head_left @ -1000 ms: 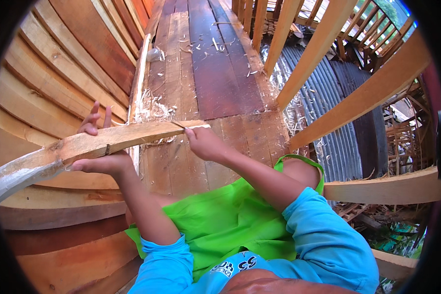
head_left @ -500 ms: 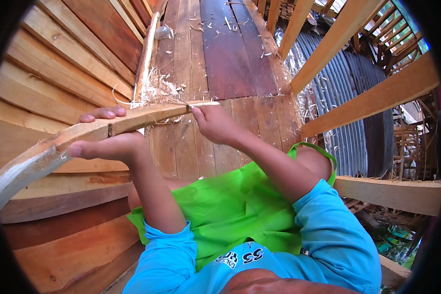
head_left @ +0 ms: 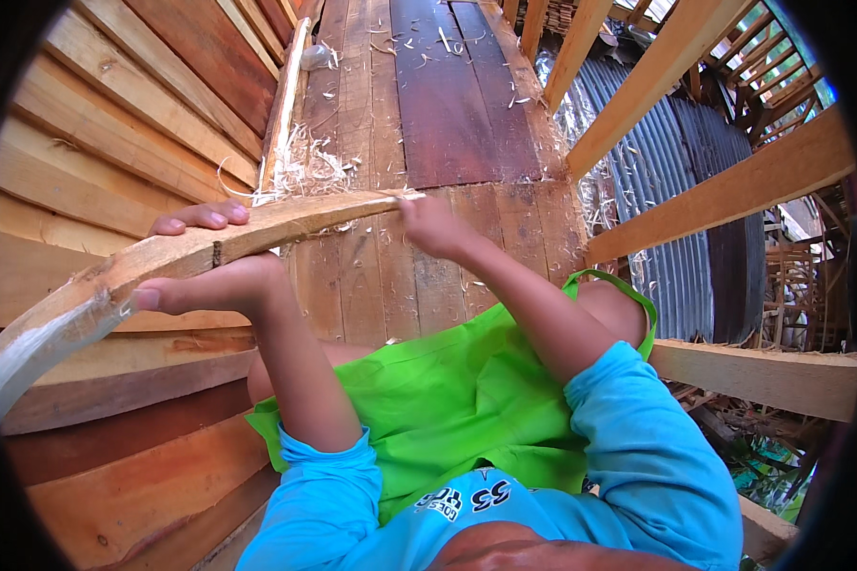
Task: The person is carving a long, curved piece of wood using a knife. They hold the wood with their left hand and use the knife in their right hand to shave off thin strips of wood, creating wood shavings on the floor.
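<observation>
A long curved piece of wood [head_left: 295, 217], pale brown with a whitish left end, slants up from the left rim to a narrow tip. My left hand [head_left: 224, 262] is closed around its middle, with the fingers over the far edge and the thumb along the near side. A dark band marks the wood by this hand. At the narrow right tip, my right hand [head_left: 433, 226] is closed and slightly blurred. What it grips is mostly hidden; the earlier picture shows a thin dark blade there, lying across the wood.
Curled wood shavings [head_left: 309, 167] lie heaped on the plank floor [head_left: 362, 285] beyond the curved wood. A plank wall [head_left: 95, 152] rises at left. Wooden railing bars [head_left: 714, 200] stand at right, above corrugated metal sheets [head_left: 657, 181]. Green cloth [head_left: 448, 390] covers my lap.
My right hand has slid rightward along the curved wood to its tip, and the dark blade no longer shows across it. My left hand has hardly moved.
</observation>
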A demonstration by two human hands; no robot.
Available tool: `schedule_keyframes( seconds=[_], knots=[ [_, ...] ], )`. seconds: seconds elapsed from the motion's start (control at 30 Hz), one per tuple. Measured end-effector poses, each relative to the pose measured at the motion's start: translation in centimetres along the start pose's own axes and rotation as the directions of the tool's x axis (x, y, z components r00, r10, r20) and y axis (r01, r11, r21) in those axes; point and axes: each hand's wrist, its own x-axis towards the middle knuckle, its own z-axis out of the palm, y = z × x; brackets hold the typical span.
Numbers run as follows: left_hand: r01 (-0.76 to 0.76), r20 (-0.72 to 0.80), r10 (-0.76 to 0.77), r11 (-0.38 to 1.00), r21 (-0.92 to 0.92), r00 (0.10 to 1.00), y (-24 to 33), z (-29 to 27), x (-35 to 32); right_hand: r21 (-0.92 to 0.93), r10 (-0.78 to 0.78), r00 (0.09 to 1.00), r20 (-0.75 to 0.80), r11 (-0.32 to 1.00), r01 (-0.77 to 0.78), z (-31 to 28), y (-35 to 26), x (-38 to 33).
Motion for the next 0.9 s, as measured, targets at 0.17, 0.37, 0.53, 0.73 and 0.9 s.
schedule_keyframes(
  seconds=[0.17, 0.37, 0.53, 0.73, 0.9],
  knots=[
    [-0.03, 0.036, 0.03, 0.999, -0.018, 0.999, 0.2, 0.1, 0.1, -0.11, 0.033, 0.999, -0.01, 0.993, -0.034, -0.3, 2.4, 0.2],
    [-0.03, -0.148, 0.045, 0.994, 0.103, 0.988, 0.1, -0.1, 0.3, 0.134, -0.045, 0.999, -0.012, 0.99, 0.046, -0.1, -3.9, -2.1],
    [-0.026, -0.238, 0.068, 0.985, 0.172, 0.969, 0.0, 0.9, 0.6, 0.115, 0.044, 0.999, 0.012, 0.992, -0.045, -0.1, 1.8, 0.1],
    [-0.069, -0.189, 0.092, 0.99, 0.125, 0.978, 0.0, -0.3, 0.7, 0.044, -0.236, 0.968, -0.089, 0.97, 0.241, -0.9, -6.5, -4.4],
    [-0.077, -0.157, 0.101, 0.985, 0.153, 0.982, 0.2, 1.2, -0.5, 0.083, -0.062, 0.998, -0.028, 0.994, 0.064, -1.0, 1.8, -0.6]
  ],
)
